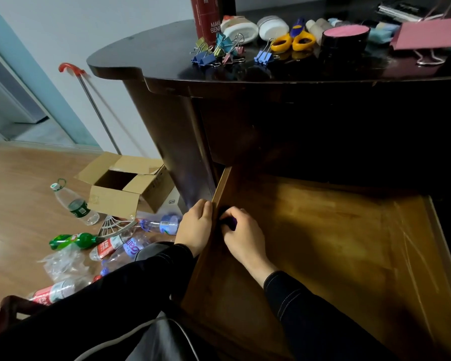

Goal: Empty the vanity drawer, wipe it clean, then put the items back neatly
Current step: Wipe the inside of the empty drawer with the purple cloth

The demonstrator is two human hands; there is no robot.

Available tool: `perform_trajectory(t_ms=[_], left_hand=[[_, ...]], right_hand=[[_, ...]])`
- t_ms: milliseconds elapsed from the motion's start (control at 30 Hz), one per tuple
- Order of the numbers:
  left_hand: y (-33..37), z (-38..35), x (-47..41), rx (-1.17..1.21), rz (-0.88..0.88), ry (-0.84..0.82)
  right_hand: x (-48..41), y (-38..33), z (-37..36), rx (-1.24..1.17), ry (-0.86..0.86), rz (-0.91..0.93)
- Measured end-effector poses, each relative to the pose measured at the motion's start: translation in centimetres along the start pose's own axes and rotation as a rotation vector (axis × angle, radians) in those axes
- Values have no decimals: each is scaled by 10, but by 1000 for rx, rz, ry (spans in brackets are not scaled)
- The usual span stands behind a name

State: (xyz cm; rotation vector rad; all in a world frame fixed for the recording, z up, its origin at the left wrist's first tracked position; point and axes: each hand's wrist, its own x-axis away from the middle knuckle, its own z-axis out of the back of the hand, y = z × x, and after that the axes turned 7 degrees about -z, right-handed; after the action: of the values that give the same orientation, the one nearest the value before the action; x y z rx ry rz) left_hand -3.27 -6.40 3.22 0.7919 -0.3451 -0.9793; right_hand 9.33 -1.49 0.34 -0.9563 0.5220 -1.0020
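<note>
The wooden vanity drawer (336,230) is pulled out, and nothing lies on its bare bottom apart from what my right hand holds. My left hand (194,227) grips the drawer's left wall from outside, thumb on the rim. My right hand (241,237) is inside the drawer by that wall, fingers curled round a small dark purple cloth (229,222) pressed into the left corner. On the dark vanity top (154,56) lie coloured binder clips (219,52), yellow scissors (294,39), white jars (272,27), a pink-lidded black tin (345,36), a red can (206,16) and a pink folder (427,33).
Left of the vanity, on the wooden floor, stands an open cardboard box (128,186) amid several plastic bottles (76,204). A red-handled pole (89,100) leans on the wall. My dark-clad legs (102,308) fill the lower left.
</note>
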Motion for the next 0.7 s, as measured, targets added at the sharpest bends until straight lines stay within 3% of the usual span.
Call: perform_trajectory(t_ms=[133,333,433,533,700], left_hand=[[0,1,1,3,-9,1],[1,0,1,12,29,12],[0,1,1,20,20,-1],[0,1,2,29,17,-2],[0,0,0,38,45,13]], right_hand=[[-4,12,5,137,-249,-143],[-12,-7,11,-133,-64,-41],[-5,0,8,-144,-143,-70],[-5,2,12,10,-253,-121],[-4,-12,17,-133,-97,24]])
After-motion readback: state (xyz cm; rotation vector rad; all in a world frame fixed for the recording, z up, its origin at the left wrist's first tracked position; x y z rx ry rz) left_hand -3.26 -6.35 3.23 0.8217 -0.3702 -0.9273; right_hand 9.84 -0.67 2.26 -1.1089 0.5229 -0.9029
